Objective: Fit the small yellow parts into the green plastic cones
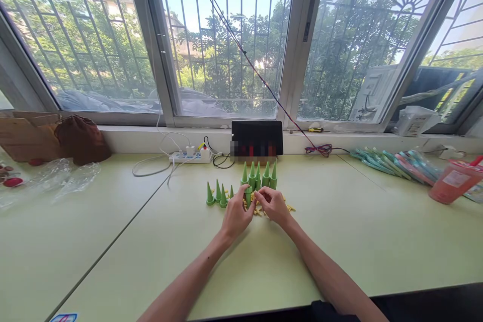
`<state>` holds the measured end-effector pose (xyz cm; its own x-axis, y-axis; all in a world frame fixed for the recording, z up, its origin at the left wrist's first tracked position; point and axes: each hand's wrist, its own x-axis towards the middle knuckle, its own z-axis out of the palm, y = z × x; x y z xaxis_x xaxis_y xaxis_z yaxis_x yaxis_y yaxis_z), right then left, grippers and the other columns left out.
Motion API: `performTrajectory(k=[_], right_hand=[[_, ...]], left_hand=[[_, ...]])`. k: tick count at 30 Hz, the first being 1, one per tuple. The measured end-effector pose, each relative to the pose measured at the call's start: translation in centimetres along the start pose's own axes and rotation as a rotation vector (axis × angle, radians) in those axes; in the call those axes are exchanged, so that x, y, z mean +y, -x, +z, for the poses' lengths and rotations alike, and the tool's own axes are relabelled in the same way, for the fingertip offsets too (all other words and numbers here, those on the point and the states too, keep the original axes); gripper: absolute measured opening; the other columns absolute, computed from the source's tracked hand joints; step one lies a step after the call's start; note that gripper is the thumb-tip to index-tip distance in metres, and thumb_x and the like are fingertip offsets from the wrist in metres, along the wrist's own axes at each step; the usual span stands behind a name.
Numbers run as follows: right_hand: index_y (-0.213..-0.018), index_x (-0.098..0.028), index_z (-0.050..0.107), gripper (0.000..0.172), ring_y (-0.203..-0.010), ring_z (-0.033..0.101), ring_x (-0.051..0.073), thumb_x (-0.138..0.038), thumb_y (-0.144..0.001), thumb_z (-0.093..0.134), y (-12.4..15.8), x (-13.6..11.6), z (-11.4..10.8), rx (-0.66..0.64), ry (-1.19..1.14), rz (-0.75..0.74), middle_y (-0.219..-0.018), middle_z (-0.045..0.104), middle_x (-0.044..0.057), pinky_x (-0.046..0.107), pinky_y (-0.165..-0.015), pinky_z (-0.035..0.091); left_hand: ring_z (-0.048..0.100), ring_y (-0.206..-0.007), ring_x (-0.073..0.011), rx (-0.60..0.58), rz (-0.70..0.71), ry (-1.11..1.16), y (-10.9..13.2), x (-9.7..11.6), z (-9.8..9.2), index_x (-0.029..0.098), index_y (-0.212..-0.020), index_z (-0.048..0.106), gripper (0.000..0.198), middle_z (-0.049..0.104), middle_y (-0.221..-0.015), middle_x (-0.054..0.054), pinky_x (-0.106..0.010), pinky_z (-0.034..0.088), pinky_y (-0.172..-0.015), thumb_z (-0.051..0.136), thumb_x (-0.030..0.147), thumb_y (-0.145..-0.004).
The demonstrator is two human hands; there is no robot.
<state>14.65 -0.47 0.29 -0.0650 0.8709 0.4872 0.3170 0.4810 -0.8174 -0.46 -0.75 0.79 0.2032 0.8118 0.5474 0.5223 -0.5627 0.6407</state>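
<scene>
My left hand (236, 214) is closed round a green cone (248, 194), held with its open end up, in the middle of the pale green table (151, 241). My right hand (272, 204) pinches something small at that cone's rim; I cannot make it out. Under both hands lies a scatter of small yellow pieces (290, 208). Just behind them several green cones (260, 176) stand upright in a cluster, and a few more green cones (217, 194) stand to the left.
A dark tablet (257, 138) leans on the sill behind the cones, with a power strip (189, 156) and cables to its left. Clear plastic bags (64, 176) and a brown pouch (81, 138) lie far left. Coloured packets (392, 163) and a pink drink cup (455, 181) sit at right.
</scene>
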Motion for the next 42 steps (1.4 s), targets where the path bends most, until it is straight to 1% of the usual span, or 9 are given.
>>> performTrajectory(k=[9, 11, 14, 16, 18, 20, 23, 31, 42], right_hand=[[-0.056, -0.018, 0.050, 0.052, -0.047, 0.036, 0.010, -0.058, -0.090, 0.046, -0.17, 0.35, 0.06, 0.042, 0.101, -0.047, -0.050, 0.041, -0.003, 0.023, -0.045, 0.028], [-0.060, -0.018, 0.053, 0.049, -0.048, 0.037, 0.010, -0.057, -0.090, 0.047, -0.14, 0.19, 0.00, 0.038, 0.092, -0.044, -0.051, 0.043, -0.003, 0.023, -0.046, 0.029], [-0.078, -0.018, 0.061, 0.037, -0.050, 0.043, 0.012, -0.052, -0.088, 0.052, -0.02, -0.15, -0.11, 0.021, 0.039, -0.039, -0.058, 0.052, -0.002, 0.023, -0.047, 0.034], [-0.088, -0.018, 0.062, 0.030, -0.052, 0.048, 0.012, -0.047, -0.087, 0.055, 0.06, -0.30, -0.15, 0.014, 0.006, -0.042, -0.064, 0.057, 0.000, 0.023, -0.048, 0.038], [-0.091, -0.018, 0.061, 0.026, -0.054, 0.051, 0.013, -0.043, -0.086, 0.057, 0.10, -0.34, -0.15, 0.007, -0.012, -0.044, -0.070, 0.061, 0.002, 0.023, -0.049, 0.040], [-0.090, -0.018, 0.061, 0.024, -0.056, 0.053, 0.013, -0.041, -0.086, 0.057, 0.10, -0.26, -0.13, 0.002, -0.019, -0.042, -0.074, 0.063, 0.003, 0.024, -0.051, 0.042], [-0.085, -0.018, 0.061, 0.024, -0.058, 0.054, 0.014, -0.041, -0.087, 0.055, 0.06, -0.07, -0.07, -0.001, -0.013, -0.031, -0.071, 0.062, 0.003, 0.024, -0.053, 0.042], [-0.074, -0.018, 0.059, 0.035, -0.050, 0.044, 0.012, -0.047, -0.090, 0.051, -0.03, 0.21, 0.04, -0.003, -0.011, -0.017, -0.058, 0.052, -0.001, 0.023, -0.047, 0.034], [-0.068, -0.017, 0.057, 0.042, -0.048, 0.041, 0.011, -0.052, -0.090, 0.049, -0.09, 0.35, 0.12, 0.011, 0.021, -0.019, -0.053, 0.049, -0.002, 0.022, -0.047, 0.031]], left_hand=[[0.047, -0.050, -0.0100, -0.013, 0.013, 0.002, 0.10, -0.06, 0.03, 0.020, -0.121, 0.048, 0.037, 0.054, -0.069, 0.003, -0.022, 0.037, -0.050, 0.051, 0.034, -0.086], [0.048, -0.050, -0.0104, -0.008, 0.012, 0.002, 0.07, -0.13, 0.05, 0.020, -0.121, 0.047, 0.038, 0.053, -0.069, 0.003, -0.022, 0.036, -0.050, 0.051, 0.034, -0.086], [0.048, -0.051, -0.0107, 0.009, 0.005, -0.005, 0.02, -0.23, 0.06, 0.021, -0.121, 0.047, 0.038, 0.054, -0.071, 0.002, -0.022, 0.036, -0.049, 0.051, 0.035, -0.087], [0.048, -0.051, -0.0106, 0.022, -0.003, -0.011, -0.01, -0.28, 0.06, 0.021, -0.121, 0.048, 0.037, 0.055, -0.071, 0.002, -0.021, 0.035, -0.049, 0.050, 0.035, -0.087], [0.048, -0.051, -0.0105, 0.027, -0.007, -0.015, -0.02, -0.31, 0.07, 0.021, -0.120, 0.048, 0.036, 0.056, -0.072, 0.002, -0.021, 0.035, -0.049, 0.051, 0.035, -0.086], [0.049, -0.052, -0.0107, 0.023, -0.010, -0.019, -0.02, -0.28, 0.07, 0.022, -0.120, 0.048, 0.037, 0.057, -0.074, 0.002, -0.021, 0.035, -0.049, 0.051, 0.034, -0.086], [0.050, -0.053, -0.0111, 0.009, -0.015, -0.029, -0.01, -0.15, 0.04, 0.021, -0.121, 0.047, 0.037, 0.057, -0.074, 0.001, -0.021, 0.036, -0.049, 0.050, 0.035, -0.087], [0.050, -0.053, -0.0113, -0.009, -0.009, -0.027, 0.03, -0.04, 0.02, 0.021, -0.121, 0.047, 0.037, 0.056, -0.071, 0.002, -0.022, 0.037, -0.050, 0.051, 0.034, -0.087], [0.050, -0.054, -0.0111, -0.020, -0.005, -0.035, 0.10, 0.00, -0.02, 0.021, -0.121, 0.046, 0.036, 0.055, -0.074, 0.002, -0.022, 0.037, -0.051, 0.052, 0.033, -0.087]])
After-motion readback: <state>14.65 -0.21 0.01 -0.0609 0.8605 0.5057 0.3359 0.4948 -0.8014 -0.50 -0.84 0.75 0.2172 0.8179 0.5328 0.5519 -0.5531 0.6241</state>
